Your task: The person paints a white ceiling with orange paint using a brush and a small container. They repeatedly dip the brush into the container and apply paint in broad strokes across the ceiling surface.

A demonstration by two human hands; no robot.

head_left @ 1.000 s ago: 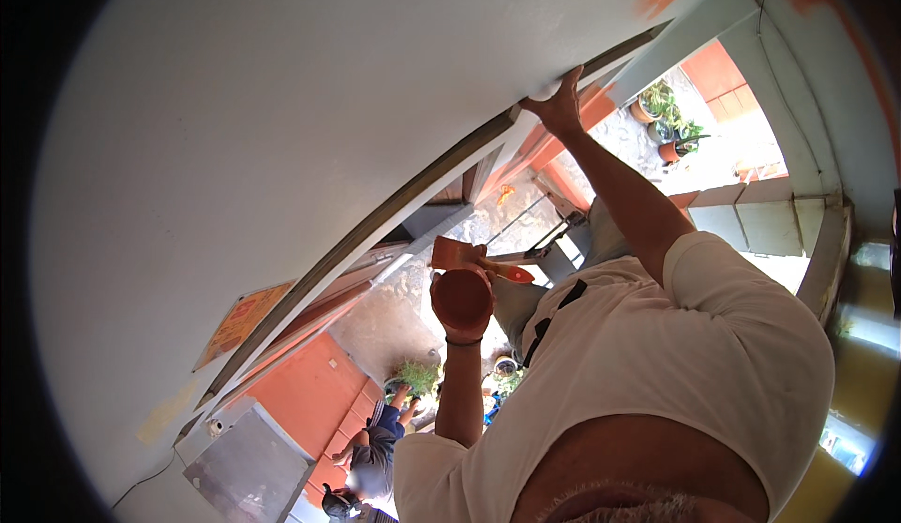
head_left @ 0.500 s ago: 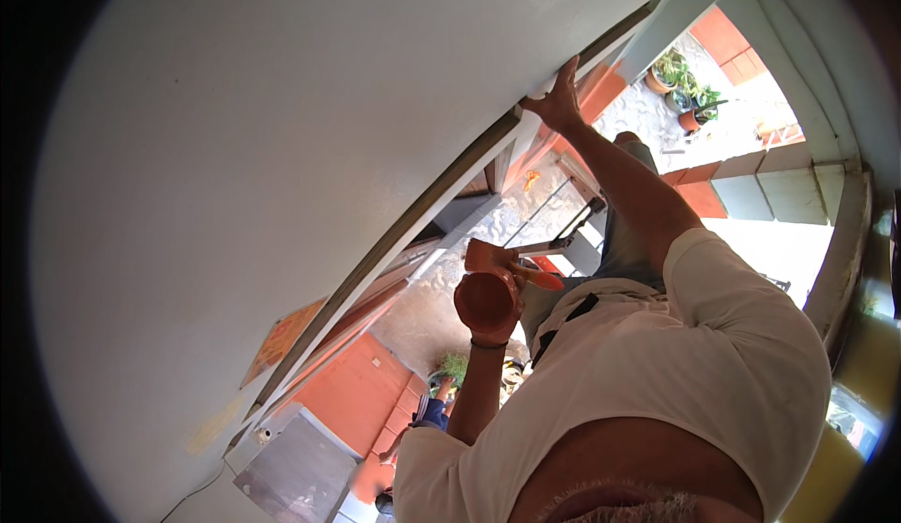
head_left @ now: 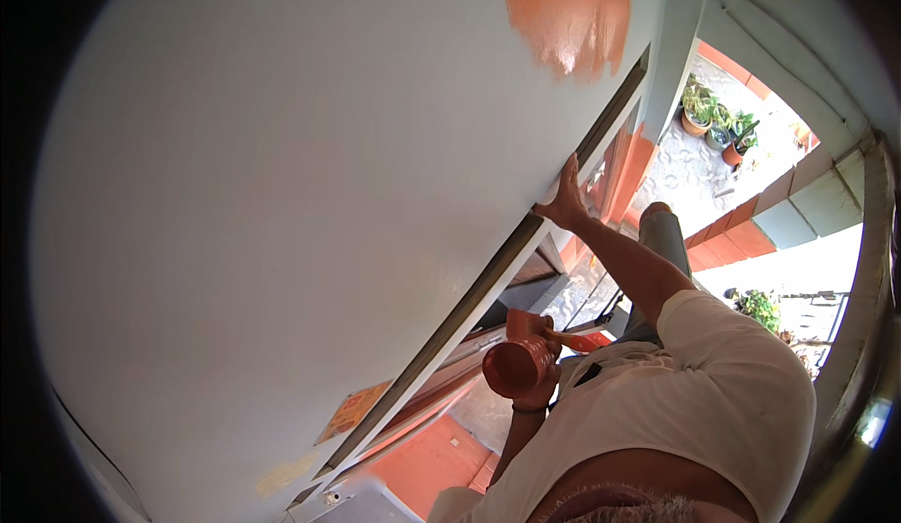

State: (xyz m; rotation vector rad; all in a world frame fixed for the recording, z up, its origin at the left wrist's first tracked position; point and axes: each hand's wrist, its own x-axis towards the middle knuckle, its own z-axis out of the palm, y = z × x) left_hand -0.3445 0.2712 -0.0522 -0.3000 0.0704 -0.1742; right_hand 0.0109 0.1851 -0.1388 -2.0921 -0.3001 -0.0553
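Observation:
My left hand [head_left: 540, 390] is wrapped round a reddish-brown, ribbed paint container [head_left: 514, 367], its round mouth facing up. A paintbrush with a broad, paint-coated head [head_left: 528, 324] and a red and yellowish handle [head_left: 584, 341] lies across the same hand, beside the container. My right arm reaches up to the wall, where the right hand [head_left: 565, 206] rests against a dark ledge [head_left: 497, 265] with thumb and fingers spread. Above the ledge, the pale wall [head_left: 282, 176] carries a wet, glossy patch of orange paint [head_left: 570, 16].
Below the ledge are window or door frames [head_left: 535, 270] and an orange lower wall [head_left: 432, 462]. A paper notice [head_left: 354, 410] hangs near the ledge's lower end. Potted plants [head_left: 699, 110] stand on the patterned floor [head_left: 671, 171] far below. A tiled parapet [head_left: 751, 232] runs along the right.
The view has shifted, so more of the orange patch shows and the other person at lower left is out of sight. My right hand stays at the ledge; my left keeps container and brush.

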